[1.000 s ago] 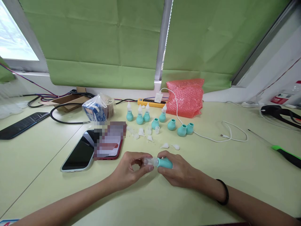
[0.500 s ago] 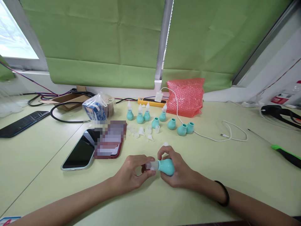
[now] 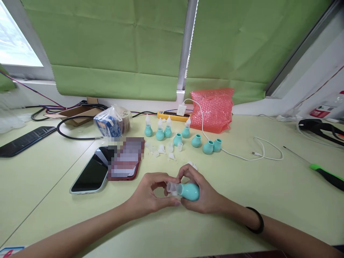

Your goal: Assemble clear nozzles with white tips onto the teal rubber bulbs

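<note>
My right hand point(image 3: 202, 191) is wrapped round the turquoise squeeze bulb point(image 3: 190, 191) of what looks like a nasal aspirator, lying on its side with the neck to the left. A clear plastic tube piece point(image 3: 173, 188) sits at the bulb's neck. My left hand point(image 3: 156, 193) curls about this tube, index finger above and thumb below, close to the joint. Small white pieces point(image 3: 192, 165) lie just beyond my right hand. Farther back stand several bulbs with clear nozzles point(image 3: 160, 133) and several open bulbs point(image 3: 208, 147). Loose clear and white parts point(image 3: 171, 147) are scattered before them.
Two phones point(image 3: 91, 172) lie at the left, near a plastic-wrapped bundle point(image 3: 113, 122). Behind are a yellow power strip point(image 3: 172, 116) and a red bubble-wrap bag point(image 3: 212, 111). A white cable point(image 3: 242, 159) and a green-black screwdriver point(image 3: 326, 178) lie at the right.
My left fingers have loosened and shifted right along the clear tube towards the bulb's neck, showing more of the tube's end. My right hand stays round the bulb.
</note>
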{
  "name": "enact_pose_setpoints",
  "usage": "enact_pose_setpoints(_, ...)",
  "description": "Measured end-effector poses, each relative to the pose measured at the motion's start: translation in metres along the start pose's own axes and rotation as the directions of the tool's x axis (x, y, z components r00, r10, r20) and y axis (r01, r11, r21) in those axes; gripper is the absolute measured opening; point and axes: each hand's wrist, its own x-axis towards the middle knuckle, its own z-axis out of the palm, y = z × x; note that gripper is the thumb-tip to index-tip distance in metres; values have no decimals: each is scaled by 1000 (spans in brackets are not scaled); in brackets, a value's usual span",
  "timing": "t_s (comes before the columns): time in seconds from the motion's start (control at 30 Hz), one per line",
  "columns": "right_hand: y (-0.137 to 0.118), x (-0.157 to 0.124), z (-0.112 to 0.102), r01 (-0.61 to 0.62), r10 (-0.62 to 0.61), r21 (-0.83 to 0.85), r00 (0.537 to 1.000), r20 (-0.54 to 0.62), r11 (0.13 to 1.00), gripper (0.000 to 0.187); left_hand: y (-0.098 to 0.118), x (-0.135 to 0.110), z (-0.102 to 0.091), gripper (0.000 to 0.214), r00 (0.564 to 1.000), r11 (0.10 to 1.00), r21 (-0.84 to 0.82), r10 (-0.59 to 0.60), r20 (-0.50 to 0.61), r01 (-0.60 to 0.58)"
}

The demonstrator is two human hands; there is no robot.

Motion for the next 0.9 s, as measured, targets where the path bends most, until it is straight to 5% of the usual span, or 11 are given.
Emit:
enact_pose_setpoints(0.1,-9,-4,3,71,-70,0,997,-30,998,42,3,1,0,26,997,971,-225,-77,6,76)
enact_pose_setpoints(0.2,-8,-3,-7,188,-224,-257,968,-117,948,40,5,3,-2,16,994,971,-234,-71,-88,48)
enact_pose_setpoints(0.33,7,7,-38,163,-434,-715,876,-212,680,21,7,7,-6,24,970,961,-256,-158,-185,108)
enact_pose_setpoints(0.43,17,13,-57,8,-305,-861,937,-172,509,16,6,8,-6,27,964,930,-292,-256,-77,223)
enact_pose_setpoints(0.53,20,15,-66,-49,-117,-892,987,-113,449,8,3,5,-5,23,960,934,-232,-279,-5,270)
enact_pose_setpoints(0.63,16,13,-64,-36,-116,-857,987,-111,514,5,3,3,-5,22,970,962,-131,-242,-10,239)
enact_pose_setpoints(0.7,11,12,-60,-21,-147,-757,977,-154,653,9,5,2,-5,20,977,977,15,-214,-9,214)
enact_pose_setpoints(0.8,4,11,-50,32,-127,-428,972,-196,903,12,11,2,-4,25,977,961,194,-209,50,195)
enact_pose_setpoints(0.9,0,9,-37,50,-56,-38,984,-172,998,16,14,2,-2,30,974,951,248,-210,81,185)
